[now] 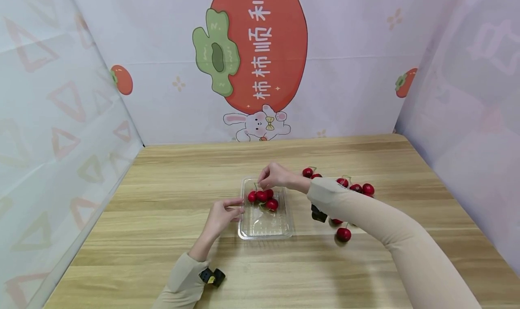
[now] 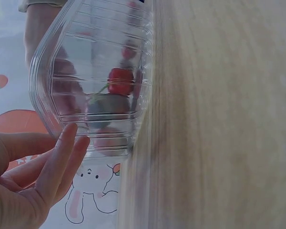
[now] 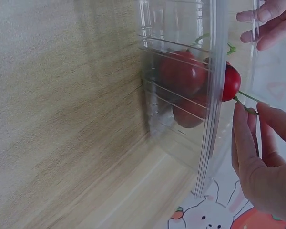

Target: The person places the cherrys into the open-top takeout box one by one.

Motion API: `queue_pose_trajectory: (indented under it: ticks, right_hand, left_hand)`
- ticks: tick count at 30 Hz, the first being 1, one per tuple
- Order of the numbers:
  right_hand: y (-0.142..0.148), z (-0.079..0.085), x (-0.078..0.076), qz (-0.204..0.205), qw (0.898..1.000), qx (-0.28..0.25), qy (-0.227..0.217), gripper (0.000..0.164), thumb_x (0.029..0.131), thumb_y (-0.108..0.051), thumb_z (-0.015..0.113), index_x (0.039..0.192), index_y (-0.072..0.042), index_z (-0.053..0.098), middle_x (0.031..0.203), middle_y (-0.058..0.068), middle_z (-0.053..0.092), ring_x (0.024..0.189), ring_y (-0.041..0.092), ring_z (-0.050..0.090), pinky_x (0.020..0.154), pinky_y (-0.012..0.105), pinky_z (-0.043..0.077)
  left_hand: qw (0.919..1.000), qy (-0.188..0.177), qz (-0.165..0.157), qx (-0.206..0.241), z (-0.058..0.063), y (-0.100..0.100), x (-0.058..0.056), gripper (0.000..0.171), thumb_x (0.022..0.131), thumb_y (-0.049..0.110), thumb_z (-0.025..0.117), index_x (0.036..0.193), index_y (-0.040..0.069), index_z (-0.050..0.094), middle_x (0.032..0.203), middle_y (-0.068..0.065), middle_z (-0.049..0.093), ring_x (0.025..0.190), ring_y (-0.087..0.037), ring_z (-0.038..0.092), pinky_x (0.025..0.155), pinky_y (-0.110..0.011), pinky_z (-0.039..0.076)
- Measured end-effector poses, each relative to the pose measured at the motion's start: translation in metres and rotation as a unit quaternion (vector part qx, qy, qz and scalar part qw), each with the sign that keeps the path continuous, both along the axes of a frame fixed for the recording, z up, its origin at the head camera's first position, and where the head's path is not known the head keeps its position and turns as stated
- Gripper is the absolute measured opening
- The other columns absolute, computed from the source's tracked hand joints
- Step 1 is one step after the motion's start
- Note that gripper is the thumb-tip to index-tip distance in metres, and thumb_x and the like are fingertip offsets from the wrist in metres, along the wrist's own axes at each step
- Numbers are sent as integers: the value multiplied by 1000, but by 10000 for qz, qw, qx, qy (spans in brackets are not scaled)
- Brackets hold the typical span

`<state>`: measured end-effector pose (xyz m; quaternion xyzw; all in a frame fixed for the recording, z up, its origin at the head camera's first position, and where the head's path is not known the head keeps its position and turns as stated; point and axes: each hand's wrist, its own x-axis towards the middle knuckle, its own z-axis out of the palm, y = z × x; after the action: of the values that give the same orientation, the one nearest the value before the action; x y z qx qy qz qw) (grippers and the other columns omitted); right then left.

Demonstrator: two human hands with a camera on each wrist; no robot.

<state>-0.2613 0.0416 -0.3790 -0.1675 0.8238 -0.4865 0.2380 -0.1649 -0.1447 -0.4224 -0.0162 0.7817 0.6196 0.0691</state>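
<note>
A clear plastic box sits on the wooden table with several dark red cherries in its far half. Over its far end, my right hand pinches the green stem of a cherry between thumb and fingertip; that cherry hangs at rim height in the right wrist view. My left hand is at the box's left side, its fairly straight fingers touching the wall and rim. Through the clear wall in the left wrist view, a red cherry shows, partly blurred by the plastic ridges.
To the right of the box lie more loose cherries, some hidden under my right forearm. One cherry lies nearer the front. A printed curtain hangs behind the wooden table, with side curtains left and right.
</note>
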Motion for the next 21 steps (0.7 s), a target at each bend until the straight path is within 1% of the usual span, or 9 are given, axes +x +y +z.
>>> queue_pose_trajectory:
  ticks: [3,11,17,21]
  right_hand:
    - [1,0,0,-29,10000,51,14,7,74,6,62,81,9,63,71,8,63,66,19,63,68,30,57]
    - [3,-2,0,-42,9999,153,-33,9,75,6,63,83,9,62,76,13,64,78,33,62,73,34,56]
    - [3,-3,-1,4,9999,164,5,9,76,7,62,84,9,62,79,17,64,79,36,62,72,35,56]
    - [4,-3,-1,3,9999,137,-11,10,76,8,60,86,9,62,79,17,63,80,37,61,73,36,56]
  left_hand:
    - [10000,-5,-6,-27,1,0,0,30,78,-10,55,108,-9,58,100,-26,60,79,-32,63,65,-32,57]
    - [10000,42,-15,-62,3,0,1,31,78,-10,56,109,-9,58,103,-26,60,80,-33,63,66,-33,57]
    - [10000,49,-21,-21,4,1,1,31,78,-11,56,108,-9,58,102,-27,59,79,-34,63,67,-35,57]
    - [10000,70,-33,-27,3,0,1,31,78,-11,56,108,-9,58,102,-27,59,79,-34,63,66,-34,57]
